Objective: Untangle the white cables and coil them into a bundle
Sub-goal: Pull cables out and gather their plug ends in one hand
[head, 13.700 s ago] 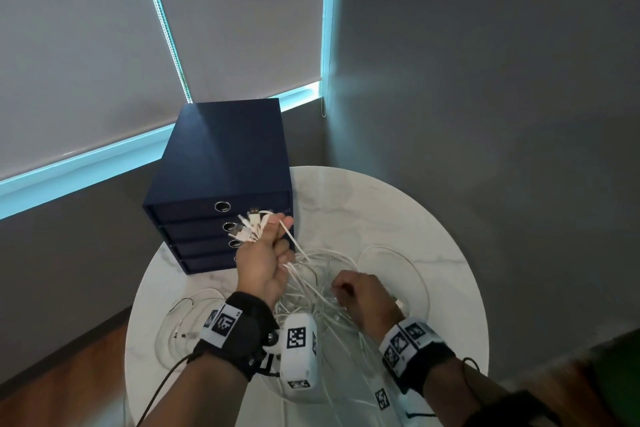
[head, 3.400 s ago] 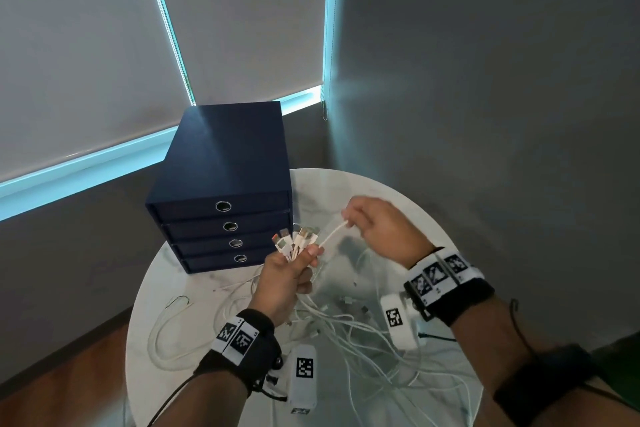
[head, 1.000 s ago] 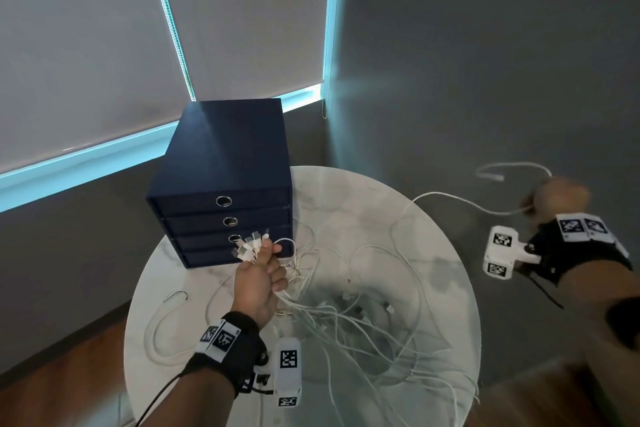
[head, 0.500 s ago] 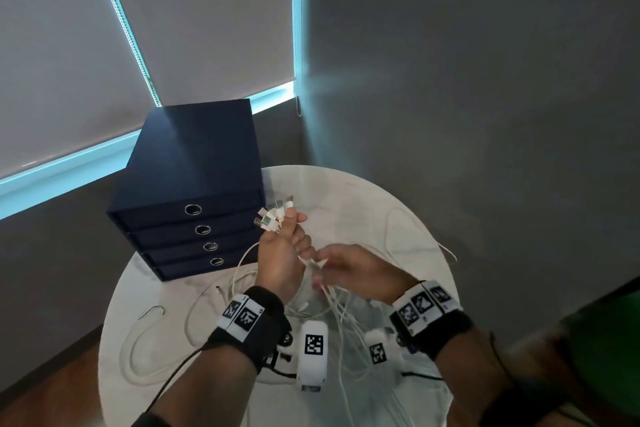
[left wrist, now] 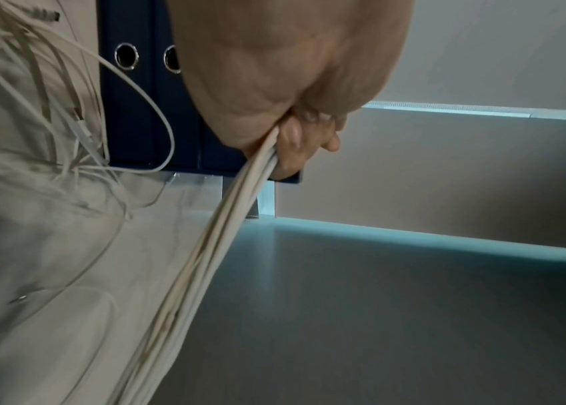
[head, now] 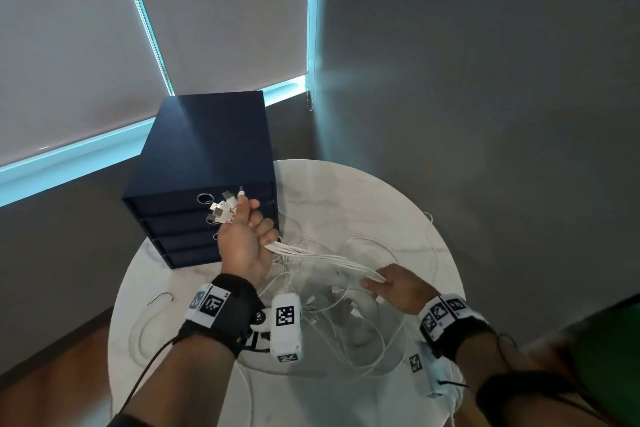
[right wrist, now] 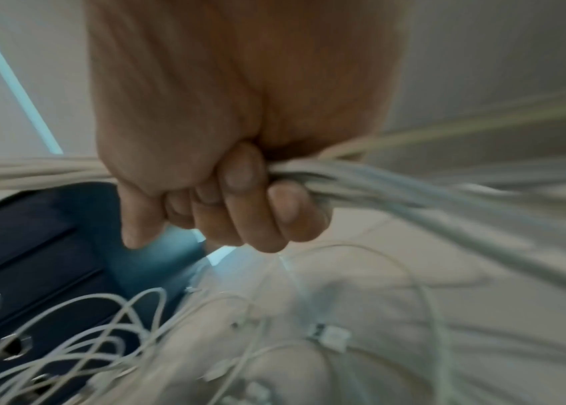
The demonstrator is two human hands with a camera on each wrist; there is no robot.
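The left hand (head: 242, 239) is closed in a fist around the white cables (head: 325, 256), raised above the table, and a cluster of connector plugs (head: 224, 208) sticks out from the top of the fist. From the bottom of this fist the cables run together as one tight strand, down and to the right, into the right hand (head: 394, 288), whose fingers (right wrist: 260, 202) are curled around the same strand. The right hand is lower and closer to the person than the left one. The rest of the cables lies in loose, crossing loops on the round white marble table (head: 346, 191), under and between both hands, with several small plugs among them. A dark blue drawer box (head: 204, 149) with round metal pulls stands at the back left of the table, just behind the left hand. In the right wrist view the strand is blurred.
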